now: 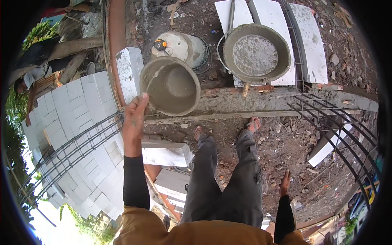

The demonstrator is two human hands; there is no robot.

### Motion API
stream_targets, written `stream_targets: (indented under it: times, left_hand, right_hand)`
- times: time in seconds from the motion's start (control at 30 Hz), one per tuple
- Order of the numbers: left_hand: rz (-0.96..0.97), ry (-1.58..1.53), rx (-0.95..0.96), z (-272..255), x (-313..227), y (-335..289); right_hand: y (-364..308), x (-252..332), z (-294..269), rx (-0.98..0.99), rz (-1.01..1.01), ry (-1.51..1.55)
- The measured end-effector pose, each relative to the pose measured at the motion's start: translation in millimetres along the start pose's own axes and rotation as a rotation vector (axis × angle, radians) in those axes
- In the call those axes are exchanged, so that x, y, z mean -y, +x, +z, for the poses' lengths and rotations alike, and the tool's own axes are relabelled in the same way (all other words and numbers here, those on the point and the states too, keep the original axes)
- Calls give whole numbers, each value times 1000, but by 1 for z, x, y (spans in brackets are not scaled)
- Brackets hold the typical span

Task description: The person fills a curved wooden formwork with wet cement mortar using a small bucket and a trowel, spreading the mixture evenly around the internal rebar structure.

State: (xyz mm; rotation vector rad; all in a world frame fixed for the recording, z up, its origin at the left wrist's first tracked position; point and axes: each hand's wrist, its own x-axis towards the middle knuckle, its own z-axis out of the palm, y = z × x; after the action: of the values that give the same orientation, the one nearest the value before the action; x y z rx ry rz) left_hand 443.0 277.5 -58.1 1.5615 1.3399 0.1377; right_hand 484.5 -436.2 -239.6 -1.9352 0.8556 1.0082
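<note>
My left hand [136,116] is closed on the near left rim of a cement-smeared bucket [170,85]. This bucket is tilted so its mouth shows, with only a grey film of mortar visible inside. Just beyond it stands an upturned bucket [179,47] with an orange and black tape measure [160,44] on its base. To the right, a bucket of wet grey mortar [257,53] rests on white blocks. My right hand [285,183] hangs low by my right leg, its fingers stretched out and nothing seen in them.
A concrete beam [228,102] runs across in front of my feet. Steel rebar cages stick out at the left [77,151] and right [339,126]. White blocks [308,41] lie at the far right, and a block wall [77,122] rises on the left. Rubble covers the ground.
</note>
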Motion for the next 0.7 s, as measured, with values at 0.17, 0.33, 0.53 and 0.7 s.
stream_targets:
  times: [0.17,0.33,0.53,0.7]
  left_hand:
    - [5,-278,-433,-151,-68,107]
    - [224,-344,-633,-173,-151,215]
    - [491,-306,-358,-84,-172,278]
    - [373,-480,-189,-15,-154,301]
  right_hand:
    - [-3,-60,-61,-104,-20,-146]
    - [-22,-58,-57,-103,-48,-377]
    - [-48,-9,-24,-39,-41,-523]
    - [-53,-60,-49,-101,-329,-506]
